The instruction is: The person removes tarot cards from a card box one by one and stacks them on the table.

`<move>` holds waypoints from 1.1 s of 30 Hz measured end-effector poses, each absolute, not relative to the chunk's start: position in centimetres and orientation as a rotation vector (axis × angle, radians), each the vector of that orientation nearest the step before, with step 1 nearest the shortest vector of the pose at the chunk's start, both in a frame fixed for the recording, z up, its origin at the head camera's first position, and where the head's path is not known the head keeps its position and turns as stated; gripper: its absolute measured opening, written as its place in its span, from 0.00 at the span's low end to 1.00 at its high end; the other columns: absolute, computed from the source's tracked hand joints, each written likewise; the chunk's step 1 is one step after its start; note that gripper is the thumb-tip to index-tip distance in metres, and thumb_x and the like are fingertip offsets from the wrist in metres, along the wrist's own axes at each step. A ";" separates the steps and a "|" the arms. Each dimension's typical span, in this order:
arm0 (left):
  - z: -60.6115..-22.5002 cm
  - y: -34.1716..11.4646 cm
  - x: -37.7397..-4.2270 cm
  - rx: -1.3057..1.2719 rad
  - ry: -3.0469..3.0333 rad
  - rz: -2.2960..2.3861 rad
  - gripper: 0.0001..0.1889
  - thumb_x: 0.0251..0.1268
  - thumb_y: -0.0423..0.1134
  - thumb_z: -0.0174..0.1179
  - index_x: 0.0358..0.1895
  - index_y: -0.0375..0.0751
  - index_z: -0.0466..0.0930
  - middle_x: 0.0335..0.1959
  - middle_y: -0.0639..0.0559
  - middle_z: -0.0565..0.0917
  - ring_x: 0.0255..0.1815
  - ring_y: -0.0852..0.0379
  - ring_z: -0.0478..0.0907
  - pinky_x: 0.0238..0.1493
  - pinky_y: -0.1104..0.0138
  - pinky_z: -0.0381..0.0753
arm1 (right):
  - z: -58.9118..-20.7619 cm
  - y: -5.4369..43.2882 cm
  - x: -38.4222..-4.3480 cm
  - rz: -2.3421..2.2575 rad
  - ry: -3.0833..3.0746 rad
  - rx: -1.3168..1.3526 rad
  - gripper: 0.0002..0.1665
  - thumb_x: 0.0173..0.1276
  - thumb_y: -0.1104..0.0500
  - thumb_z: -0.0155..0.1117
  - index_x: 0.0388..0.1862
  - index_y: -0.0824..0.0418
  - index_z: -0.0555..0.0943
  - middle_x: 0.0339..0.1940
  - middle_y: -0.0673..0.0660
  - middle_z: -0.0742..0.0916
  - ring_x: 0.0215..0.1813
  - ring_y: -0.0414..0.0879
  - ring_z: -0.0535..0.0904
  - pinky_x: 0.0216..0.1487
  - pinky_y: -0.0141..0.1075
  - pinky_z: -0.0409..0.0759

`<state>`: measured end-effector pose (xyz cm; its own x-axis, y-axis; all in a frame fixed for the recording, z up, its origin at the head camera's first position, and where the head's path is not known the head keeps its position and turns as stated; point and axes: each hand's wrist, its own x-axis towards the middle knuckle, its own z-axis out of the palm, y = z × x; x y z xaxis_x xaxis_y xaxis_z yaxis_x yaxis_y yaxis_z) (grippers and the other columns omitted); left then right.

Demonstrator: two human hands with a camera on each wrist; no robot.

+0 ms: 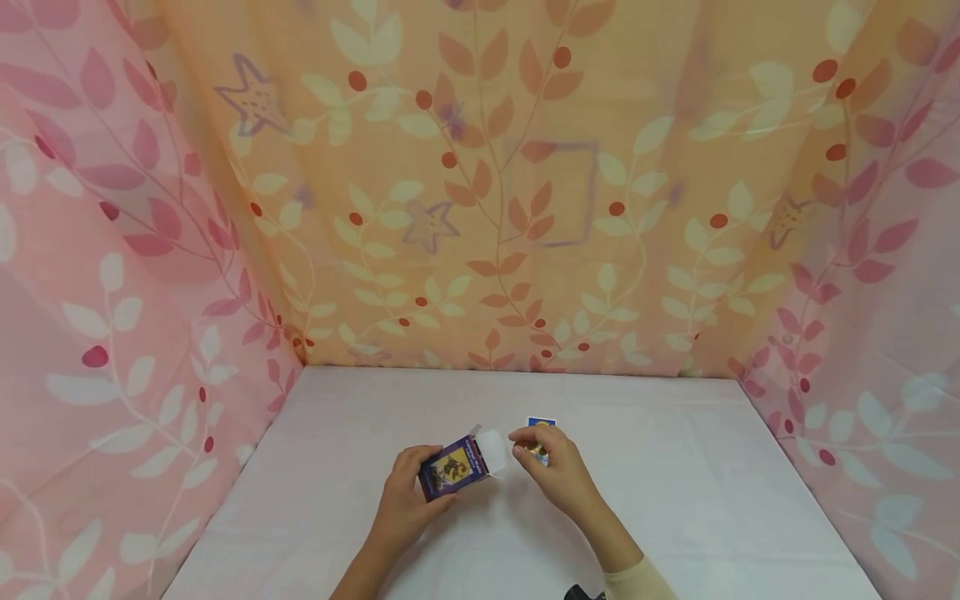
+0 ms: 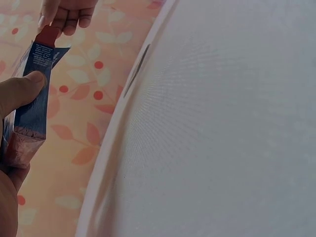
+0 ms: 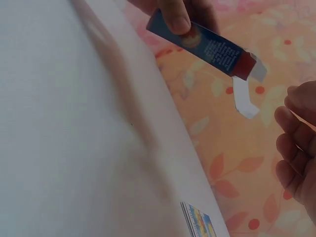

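My left hand (image 1: 403,502) grips a small dark blue and purple card box (image 1: 454,468) with a yellow picture on its front. The box is tilted, its end unfolded and the white flap (image 1: 492,452) sticking out to the right. In the right wrist view, a red inside part (image 3: 244,66) shows at that end of the box. Just right of the flap, apart from it, is my right hand (image 1: 557,477), its fingers loosely bent with nothing visible between them. A small stack of cards (image 3: 201,222) with a blue and yellow picture lies on the table, partly hidden behind the right hand in the head view.
A white cloth covers the table (image 1: 675,500). Patterned curtains stand behind it (image 1: 495,183) and on both sides. A black object (image 1: 579,592) shows by the right sleeve (image 1: 639,581) at the bottom edge.
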<state>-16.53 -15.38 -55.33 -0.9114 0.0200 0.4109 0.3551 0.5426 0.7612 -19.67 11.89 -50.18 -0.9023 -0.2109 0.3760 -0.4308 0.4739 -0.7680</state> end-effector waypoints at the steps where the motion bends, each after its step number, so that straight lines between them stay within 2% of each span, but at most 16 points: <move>1: -55.3 -15.3 -16.5 -0.307 -2.431 -1.318 0.44 0.38 0.36 0.86 0.64 0.59 0.75 0.61 0.62 0.76 0.62 0.60 0.74 0.66 0.52 0.78 | -50.3 11.8 -19.6 1.393 -2.501 0.554 0.08 0.71 0.56 0.70 0.48 0.50 0.87 0.41 0.37 0.85 0.46 0.38 0.78 0.48 0.42 0.82; 5: -55.3 -15.2 -16.5 -0.304 -2.451 -1.297 0.44 0.38 0.36 0.86 0.65 0.58 0.75 0.62 0.62 0.75 0.63 0.60 0.74 0.65 0.52 0.78 | -50.3 11.5 -19.4 1.392 -2.507 0.577 0.07 0.71 0.56 0.70 0.47 0.48 0.87 0.41 0.38 0.86 0.45 0.41 0.79 0.46 0.45 0.81; 11: -55.2 -15.0 -16.6 -0.310 -2.465 -1.297 0.42 0.41 0.38 0.86 0.65 0.56 0.75 0.61 0.62 0.75 0.62 0.61 0.74 0.65 0.52 0.78 | -50.8 11.2 -19.4 1.362 -2.519 0.609 0.08 0.70 0.56 0.71 0.47 0.46 0.87 0.41 0.38 0.87 0.44 0.39 0.78 0.44 0.39 0.80; 17: -55.2 -14.9 -16.5 -0.294 -2.474 -1.295 0.42 0.41 0.40 0.86 0.64 0.60 0.75 0.61 0.63 0.75 0.61 0.62 0.74 0.65 0.53 0.79 | -51.1 10.8 -19.2 1.376 -2.522 0.627 0.08 0.71 0.55 0.70 0.47 0.48 0.87 0.41 0.37 0.87 0.43 0.38 0.78 0.42 0.34 0.77; 26: -55.4 -14.9 -16.4 -0.318 -2.458 -1.285 0.43 0.38 0.38 0.87 0.63 0.59 0.76 0.60 0.64 0.76 0.61 0.62 0.74 0.64 0.54 0.79 | -51.9 10.3 -19.2 1.359 -2.549 0.623 0.07 0.69 0.54 0.72 0.46 0.47 0.87 0.38 0.38 0.86 0.41 0.39 0.79 0.38 0.39 0.80; 33: -55.4 -15.0 -16.4 -0.331 -2.478 -1.266 0.42 0.40 0.40 0.86 0.64 0.55 0.76 0.60 0.61 0.76 0.61 0.60 0.74 0.64 0.57 0.79 | -52.1 10.0 -19.2 1.380 -2.561 0.620 0.08 0.70 0.52 0.71 0.46 0.47 0.87 0.38 0.38 0.86 0.42 0.41 0.79 0.40 0.39 0.80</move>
